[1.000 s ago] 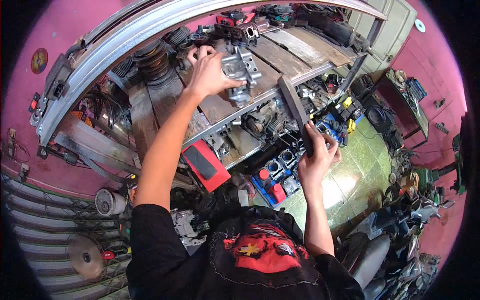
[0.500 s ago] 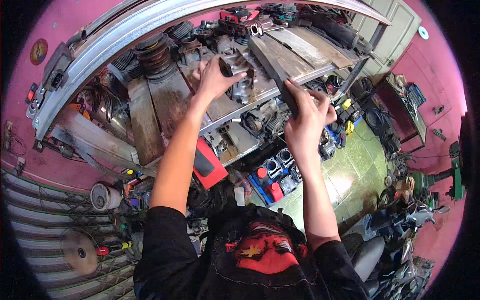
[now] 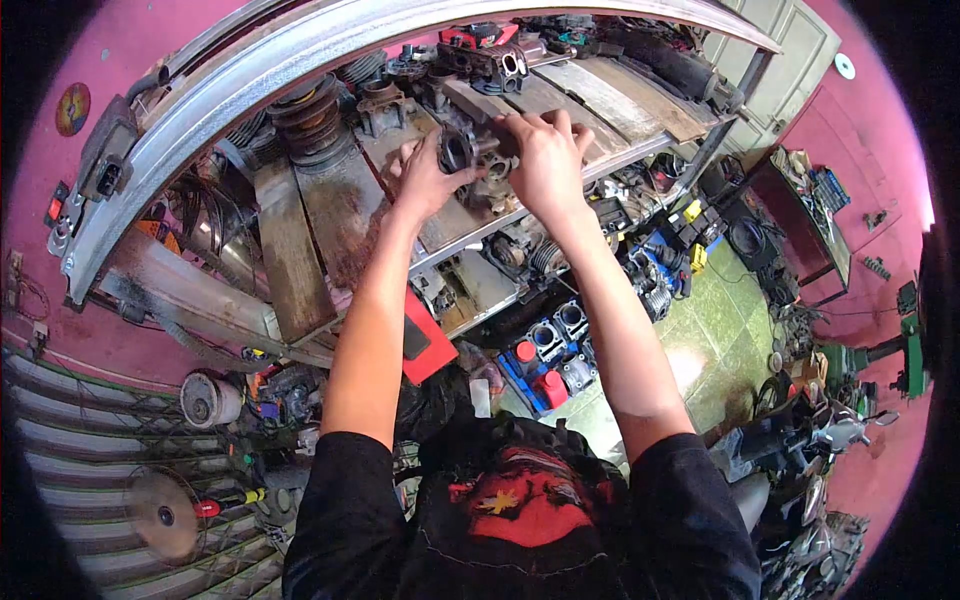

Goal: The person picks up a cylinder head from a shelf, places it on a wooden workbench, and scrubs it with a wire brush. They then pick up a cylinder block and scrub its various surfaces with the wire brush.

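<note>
On the wooden shelf, my left hand (image 3: 424,184) is wrapped round the left side of a metal engine part (image 3: 458,152) with a dark round opening. My right hand (image 3: 548,162) is closed on the near end of a long, flat grey-brown bar (image 3: 474,101), which slants up and left over the shelf boards. Most of the bar's near end is hidden under those fingers. Between the two hands sits another cast metal part (image 3: 494,190), close to the shelf's front edge.
Stacked ribbed cylinders (image 3: 308,125) stand on the shelf at the left. A red box (image 3: 430,342) lies below my left forearm. Blue trays with engine blocks (image 3: 545,338) rest on the green floor. A metal frame beam (image 3: 290,72) arches across the top; motorcycle parts (image 3: 835,430) are at the right.
My right hand has moved up and left with the bar, close beside my left hand. My left hand has shifted slightly down, and its engine part now shows its round opening.
</note>
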### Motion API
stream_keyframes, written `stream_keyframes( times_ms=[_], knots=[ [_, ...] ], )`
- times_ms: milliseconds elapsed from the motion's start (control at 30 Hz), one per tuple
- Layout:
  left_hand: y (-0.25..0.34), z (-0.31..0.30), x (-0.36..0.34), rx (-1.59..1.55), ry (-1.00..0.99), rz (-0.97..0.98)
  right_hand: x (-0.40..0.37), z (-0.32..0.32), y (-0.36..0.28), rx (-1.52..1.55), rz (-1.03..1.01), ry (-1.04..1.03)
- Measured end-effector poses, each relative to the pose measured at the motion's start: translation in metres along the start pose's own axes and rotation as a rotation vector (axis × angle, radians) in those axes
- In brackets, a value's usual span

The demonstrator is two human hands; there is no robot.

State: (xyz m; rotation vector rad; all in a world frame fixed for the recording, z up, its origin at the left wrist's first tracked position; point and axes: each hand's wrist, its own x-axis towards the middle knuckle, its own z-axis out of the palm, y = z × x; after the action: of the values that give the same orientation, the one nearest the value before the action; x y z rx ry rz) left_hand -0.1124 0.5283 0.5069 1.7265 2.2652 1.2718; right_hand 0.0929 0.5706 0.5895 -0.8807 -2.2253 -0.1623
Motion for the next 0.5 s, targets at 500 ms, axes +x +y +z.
stream_keyframes(
  times_ms=[500],
  knots=[
    [0.006,-0.019,0.009,0.119,-0.109,0.035,-0.021,-0.037,0.005,-0.129,-0.016,-0.028]
  ],
)
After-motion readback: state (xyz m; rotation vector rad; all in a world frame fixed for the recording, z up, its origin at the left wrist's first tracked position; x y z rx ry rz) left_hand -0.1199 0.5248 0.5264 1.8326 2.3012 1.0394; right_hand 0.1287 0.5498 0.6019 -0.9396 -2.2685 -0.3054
